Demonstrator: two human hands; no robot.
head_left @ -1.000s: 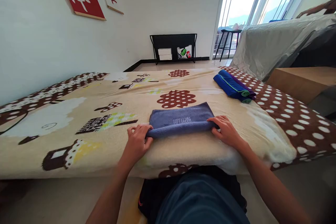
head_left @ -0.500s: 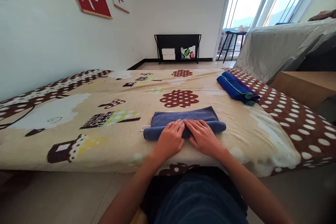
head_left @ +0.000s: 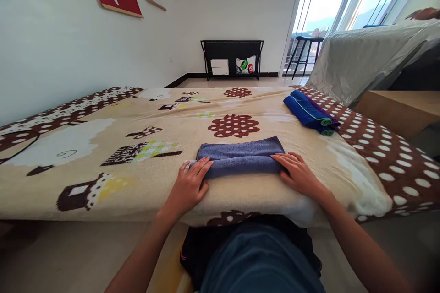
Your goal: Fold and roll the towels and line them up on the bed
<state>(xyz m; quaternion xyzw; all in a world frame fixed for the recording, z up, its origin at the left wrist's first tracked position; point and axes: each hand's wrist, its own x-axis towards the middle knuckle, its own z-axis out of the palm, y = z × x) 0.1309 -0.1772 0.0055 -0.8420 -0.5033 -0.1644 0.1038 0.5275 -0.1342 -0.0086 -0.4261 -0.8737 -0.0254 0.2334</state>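
A blue-grey towel (head_left: 240, 165) lies on the bed in front of me. Its near part is a roll, while a flat strip extends beyond it. My left hand (head_left: 189, 187) is at the roll's left end, fingers over the top and thumb on the near side. At the right end, my right hand (head_left: 300, 176) takes hold in the same way, its fingertips pressing on the roll. A small white tag partly shows by the left fingers. Farther right lie rolled towels, one blue with green edging (head_left: 307, 112) and one purple (head_left: 326, 114), side by side.
A cream and brown patterned blanket (head_left: 154, 121) covers the bed, whose near edge is close to my body. A cardboard box (head_left: 398, 110) and a plastic-covered piece of furniture (head_left: 371, 55) stand at the right. Another person's hand (head_left: 424, 13) shows at the far right.
My hands have slid apart from the middle of the roll to its two ends. The view has tilted slightly downward.
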